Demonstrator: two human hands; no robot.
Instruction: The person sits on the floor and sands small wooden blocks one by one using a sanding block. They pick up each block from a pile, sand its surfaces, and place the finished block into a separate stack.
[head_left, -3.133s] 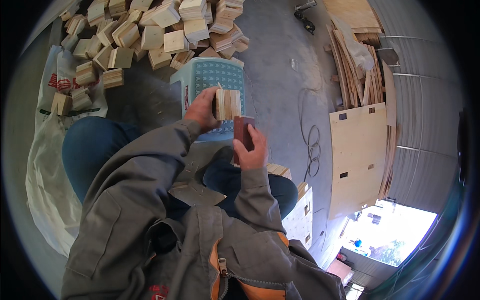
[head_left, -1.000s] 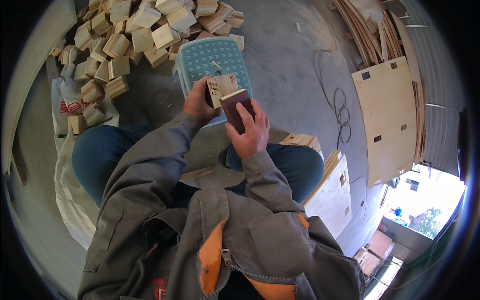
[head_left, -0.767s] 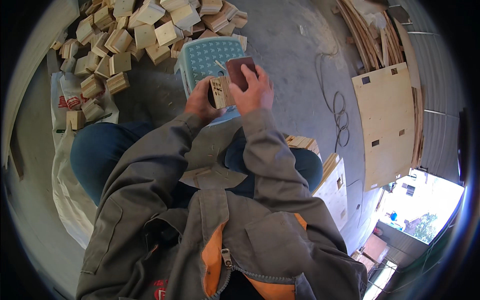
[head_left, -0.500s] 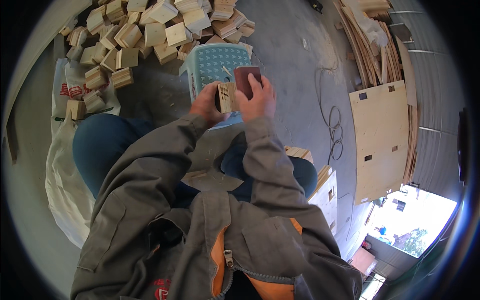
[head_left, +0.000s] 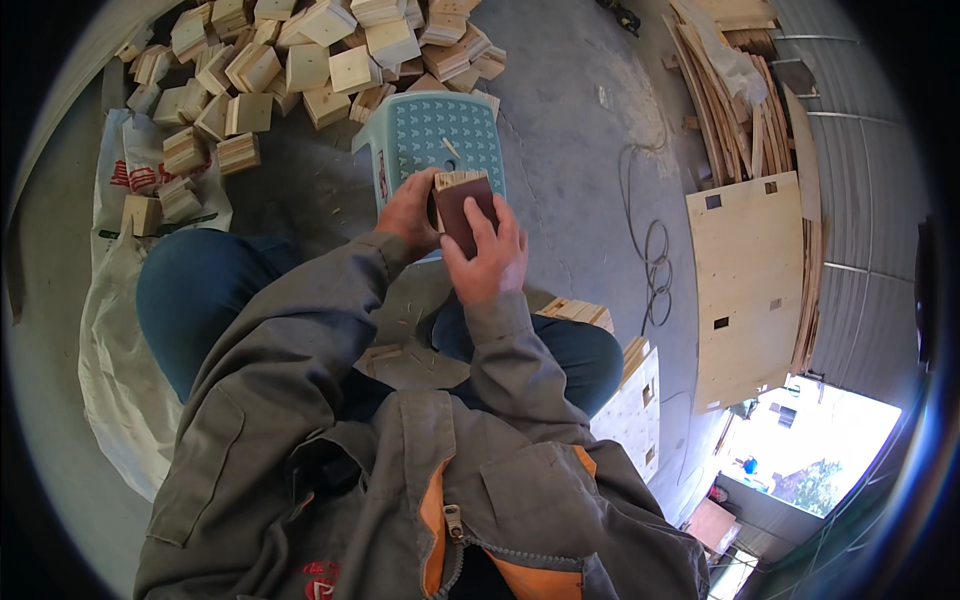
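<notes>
My left hand (head_left: pixel 409 214) grips a small wooden block (head_left: pixel 461 180) by its left side, above the near edge of a pale blue plastic stool (head_left: pixel 408 150). Against the block's near face lies a dark red-brown sanding block (head_left: pixel 466 218), flat and rectangular. My right hand (head_left: pixel 487 252) holds it from the right, fingers spread over its back. Most of the wooden block is hidden behind the sanding block and my fingers. A thin wood sliver (head_left: pixel 450 147) rests on the stool top.
A heap of wooden blocks (head_left: pixel 307 66) lies beyond the stool to the left, some on a white sack (head_left: pixel 128 290). Plywood panels (head_left: pixel 750 290) and stacked boards (head_left: pixel 735 120) stand at right. A cable (head_left: pixel 655 262) coils on the floor. More wood (head_left: pixel 577 313) sits by my right knee.
My right hand has moved left and nearer, bringing the sanding block from beside the wooden block to across its near face. My left hand has kept its hold.
</notes>
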